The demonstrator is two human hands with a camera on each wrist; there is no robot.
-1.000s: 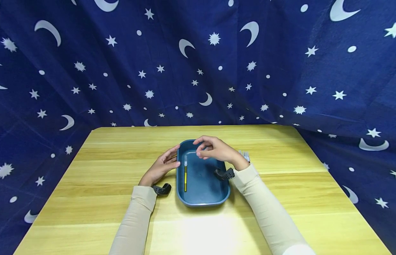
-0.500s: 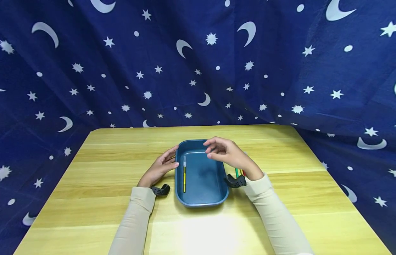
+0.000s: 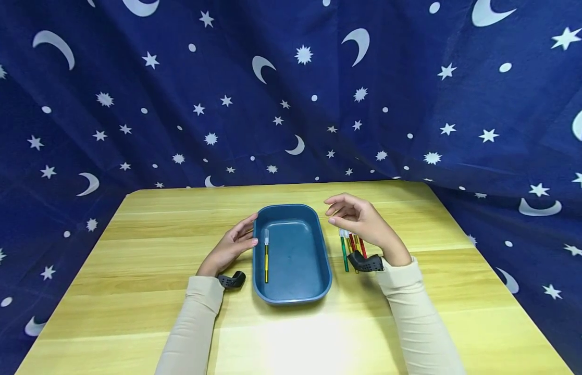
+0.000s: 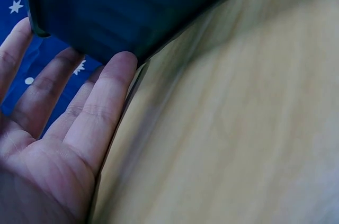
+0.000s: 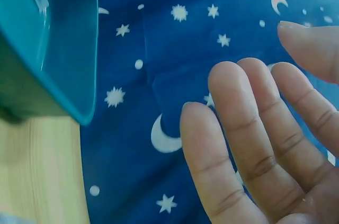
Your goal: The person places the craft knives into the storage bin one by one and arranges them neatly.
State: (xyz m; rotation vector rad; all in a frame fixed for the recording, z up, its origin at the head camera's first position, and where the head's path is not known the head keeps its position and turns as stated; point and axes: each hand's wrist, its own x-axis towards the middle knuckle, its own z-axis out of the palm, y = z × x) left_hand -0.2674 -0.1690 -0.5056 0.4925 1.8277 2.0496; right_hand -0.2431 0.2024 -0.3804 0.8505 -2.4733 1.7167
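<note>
A blue rectangular tray (image 3: 293,271) stands on the table. Inside it, along the left wall, lies a slim gold pen-like stick (image 3: 267,263) with a clear cap. My left hand (image 3: 227,250) rests against the tray's left side with extended fingers; in the left wrist view the fingertips (image 4: 121,65) touch its outer wall. To the right of the tray, my right hand (image 3: 363,221) is raised with fingers loosely bent and nothing held. Below it lie several similar sticks in green (image 3: 344,255), gold and red, partly hidden by the hand and its wrist camera.
The light wooden table (image 3: 155,291) carries the tray and sticks. Behind it hangs a dark blue cloth (image 3: 291,130) with white moons and stars. Black wrist cameras, the left one (image 3: 232,280) and the right one (image 3: 366,262), sit on both wrists.
My right hand has moved right, from above the tray to above the sticks beside it, uncovering more of both. The left hand stays on the tray's side. The view has shifted slightly.
</note>
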